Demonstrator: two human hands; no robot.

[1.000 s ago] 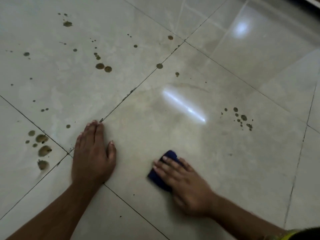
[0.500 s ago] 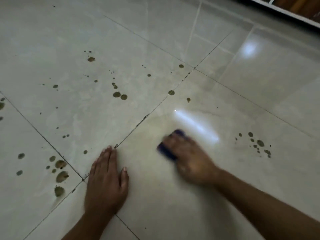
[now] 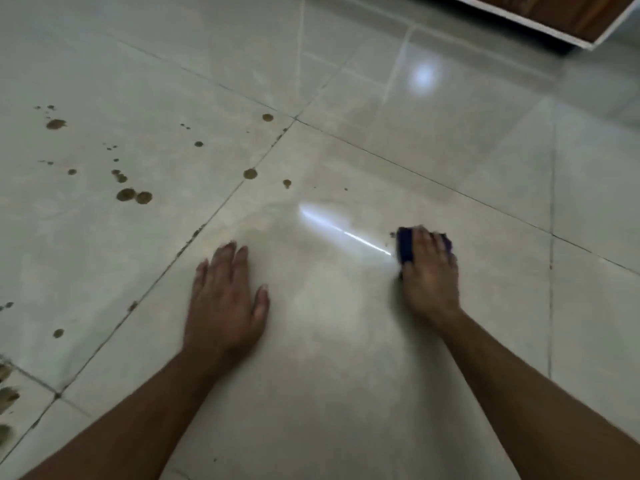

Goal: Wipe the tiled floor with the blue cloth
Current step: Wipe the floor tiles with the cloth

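Observation:
The floor is glossy pale tile [image 3: 346, 341] with dark grout lines. My right hand [image 3: 431, 275] presses the folded blue cloth [image 3: 404, 245] flat on the middle tile; only the cloth's left and far edges show past my fingers. My left hand [image 3: 225, 299] lies flat on the same tile with fingers spread, holding nothing. Brown spots [image 3: 133, 195] speckle the tile to the left, and a few sit near the grout line [image 3: 250, 173]. More brown blotches [image 3: 7, 396] show at the lower left edge.
A wooden piece of furniture with a white edge [image 3: 554, 26] stands at the top right. Light reflections glare on the tiles [image 3: 423, 77].
My right hand has slid the cloth to the right and away from me, over where a cluster of small spots lay. My left hand has shifted onto the middle tile. The camera has tilted up.

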